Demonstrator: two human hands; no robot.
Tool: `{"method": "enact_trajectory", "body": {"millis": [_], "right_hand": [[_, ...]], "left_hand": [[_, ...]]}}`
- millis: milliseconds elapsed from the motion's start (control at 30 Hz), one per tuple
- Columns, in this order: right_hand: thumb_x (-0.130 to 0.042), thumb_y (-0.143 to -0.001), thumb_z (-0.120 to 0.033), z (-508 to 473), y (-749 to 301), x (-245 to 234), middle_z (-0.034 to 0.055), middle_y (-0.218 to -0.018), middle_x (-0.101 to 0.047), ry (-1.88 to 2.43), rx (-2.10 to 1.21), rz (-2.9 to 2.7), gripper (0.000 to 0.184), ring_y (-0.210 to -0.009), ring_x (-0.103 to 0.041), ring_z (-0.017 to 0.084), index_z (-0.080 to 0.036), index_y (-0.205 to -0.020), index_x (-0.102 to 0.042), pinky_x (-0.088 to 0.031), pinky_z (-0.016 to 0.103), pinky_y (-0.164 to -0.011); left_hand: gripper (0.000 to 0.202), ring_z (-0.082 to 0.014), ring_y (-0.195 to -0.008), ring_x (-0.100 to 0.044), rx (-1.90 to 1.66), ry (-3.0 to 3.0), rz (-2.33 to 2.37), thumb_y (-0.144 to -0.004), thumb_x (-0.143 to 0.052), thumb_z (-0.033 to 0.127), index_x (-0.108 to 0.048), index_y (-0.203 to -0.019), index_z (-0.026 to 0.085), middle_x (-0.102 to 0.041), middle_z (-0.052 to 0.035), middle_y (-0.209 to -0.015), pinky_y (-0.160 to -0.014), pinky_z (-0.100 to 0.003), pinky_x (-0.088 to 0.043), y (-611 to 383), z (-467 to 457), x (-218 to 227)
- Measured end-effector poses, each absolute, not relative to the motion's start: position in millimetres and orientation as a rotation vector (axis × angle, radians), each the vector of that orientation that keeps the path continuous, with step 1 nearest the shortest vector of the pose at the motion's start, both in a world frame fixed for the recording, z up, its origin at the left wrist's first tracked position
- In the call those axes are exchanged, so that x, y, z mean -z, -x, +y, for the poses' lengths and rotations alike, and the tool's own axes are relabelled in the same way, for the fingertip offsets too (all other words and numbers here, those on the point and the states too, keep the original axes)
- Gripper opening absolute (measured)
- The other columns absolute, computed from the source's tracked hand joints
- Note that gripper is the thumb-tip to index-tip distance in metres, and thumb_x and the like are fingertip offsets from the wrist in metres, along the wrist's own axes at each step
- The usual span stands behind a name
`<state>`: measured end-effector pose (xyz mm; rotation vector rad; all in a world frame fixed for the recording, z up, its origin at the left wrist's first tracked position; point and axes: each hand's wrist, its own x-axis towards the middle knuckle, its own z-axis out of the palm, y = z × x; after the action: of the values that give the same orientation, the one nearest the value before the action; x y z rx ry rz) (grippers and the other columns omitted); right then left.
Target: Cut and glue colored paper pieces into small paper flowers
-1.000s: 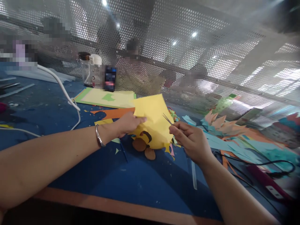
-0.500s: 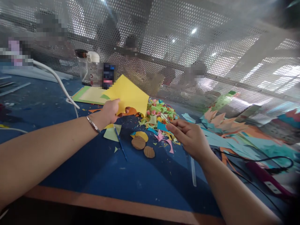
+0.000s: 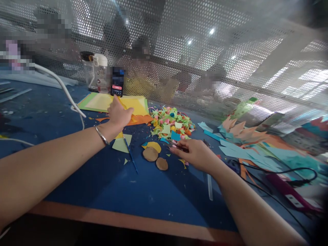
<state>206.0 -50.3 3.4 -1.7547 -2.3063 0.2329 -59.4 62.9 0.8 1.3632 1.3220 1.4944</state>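
Note:
My left hand (image 3: 119, 112) lies over yellow paper (image 3: 139, 104) on a stack of coloured sheets, its index finger and thumb apart. Part of the paper is hidden under it. My right hand (image 3: 198, 153) is closed around what look like small scissors (image 3: 183, 148), dark at the handle, with the blades near the table. Just beyond them is a blue paper scrap (image 3: 175, 135) at the front of a heap of cut paper scraps (image 3: 171, 119). Two brown round pieces, one larger (image 3: 150, 154) and one smaller (image 3: 162, 164), lie between my hands near a blue thin-handled tool (image 3: 131, 155).
A phone (image 3: 117, 82) stands behind the sheets, beside two bottles (image 3: 101, 73). A white cable (image 3: 63, 83) arches at left. Rightward are blue paper strips (image 3: 238, 153), peach paper points (image 3: 230, 128), and a purple power strip (image 3: 287, 193). Perforated mesh stands behind, with people beyond.
The yellow sheet that my left hand held raised now lies down on the stack, and that hand has moved left. My right hand has lowered toward me and left with the scissors.

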Motion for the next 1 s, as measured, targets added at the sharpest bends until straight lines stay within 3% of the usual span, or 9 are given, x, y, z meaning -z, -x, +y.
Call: {"method": "enact_trajectory", "body": {"millis": [67,133,200,267,433,633,833,1000], "right_hand": [[-0.052,-0.091,-0.053,-50,-204,-2,0.0003,-0.059,-0.054,1.806,-0.196,-2.351,0.042,-0.055,-0.047,0.014,-0.021,-0.062,-0.047,-0.027,0.028,-0.053],[-0.054,-0.091,-0.048,-51,-202,-2,0.0013,-0.064,-0.058,1.878,-0.174,-2.369,0.038,-0.057,-0.050,0.015,-0.021,-0.064,-0.049,-0.027,0.028,-0.054],[-0.054,-0.091,-0.048,-52,-199,-2,0.0019,-0.066,-0.060,1.942,-0.163,-2.361,0.036,-0.059,-0.052,0.015,-0.021,-0.068,-0.052,-0.027,0.028,-0.055],[-0.053,-0.092,-0.048,-54,-198,-3,0.0024,-0.068,-0.061,1.983,-0.153,-2.348,0.034,-0.060,-0.054,0.016,-0.021,-0.072,-0.056,-0.027,0.028,-0.055],[-0.053,-0.092,-0.051,-57,-196,-2,0.0042,-0.072,-0.064,2.045,-0.050,-2.338,0.034,-0.064,-0.056,0.018,-0.021,-0.076,-0.057,-0.026,0.029,-0.056],[-0.053,-0.092,-0.052,-57,-196,-1,0.0044,-0.070,-0.064,2.045,-0.012,-2.358,0.035,-0.063,-0.055,0.019,-0.021,-0.076,-0.057,-0.025,0.029,-0.054],[-0.055,-0.091,-0.049,-58,-195,-3,0.0036,-0.069,-0.064,2.036,-0.037,-2.349,0.032,-0.061,-0.054,0.017,-0.021,-0.077,-0.058,-0.025,0.029,-0.053],[-0.054,-0.092,-0.050,-59,-194,-4,0.0037,-0.070,-0.064,2.046,-0.035,-2.358,0.032,-0.062,-0.056,0.018,-0.021,-0.077,-0.057,-0.025,0.029,-0.053]], "left_hand": [[0.074,-0.0372,-0.142,-0.028,-1.769,-1.702,1.600,-0.070,-0.069,0.012,-0.039,-0.138,0.017,-0.040,-0.0170,-0.149,-0.115,-0.050,-0.026,60,57,-5],[0.068,-0.0339,-0.136,-0.038,-1.777,-2.155,1.533,-0.073,-0.067,0.013,-0.044,-0.137,0.018,-0.047,-0.0145,-0.145,-0.115,-0.050,-0.026,56,47,-10],[0.039,-0.0296,-0.123,-0.050,-1.510,-2.523,1.290,-0.080,-0.064,0.023,-0.060,-0.118,0.019,-0.062,-0.0101,-0.124,-0.110,-0.047,-0.032,49,34,-11],[0.027,-0.0276,-0.107,-0.056,-1.071,-2.705,1.125,-0.082,-0.065,0.034,-0.068,-0.105,0.021,-0.068,-0.0076,-0.108,-0.101,-0.046,-0.039,42,21,-11],[0.026,-0.0272,-0.103,-0.059,-0.496,-2.733,1.087,-0.087,-0.059,0.034,-0.073,-0.101,0.017,-0.071,-0.0103,-0.100,-0.090,-0.041,-0.041,32,6,-7],[0.034,-0.0168,-0.075,-0.062,-0.251,-2.471,1.083,-0.075,-0.059,0.020,-0.069,-0.107,0.016,-0.072,-0.0063,-0.091,-0.066,-0.028,-0.041,38,14,-11],[0.027,-0.0204,-0.088,-0.061,-0.239,-2.575,1.055,-0.078,-0.061,0.031,-0.070,-0.099,0.016,-0.068,-0.0097,-0.100,-0.074,-0.030,-0.042,35,5,-18],[0.031,-0.0197,-0.085,-0.063,-0.186,-2.557,1.064,-0.079,-0.061,0.033,-0.068,-0.105,0.017,-0.071,-0.0082,-0.100,-0.070,-0.029,-0.042,45,11,-25]]}}
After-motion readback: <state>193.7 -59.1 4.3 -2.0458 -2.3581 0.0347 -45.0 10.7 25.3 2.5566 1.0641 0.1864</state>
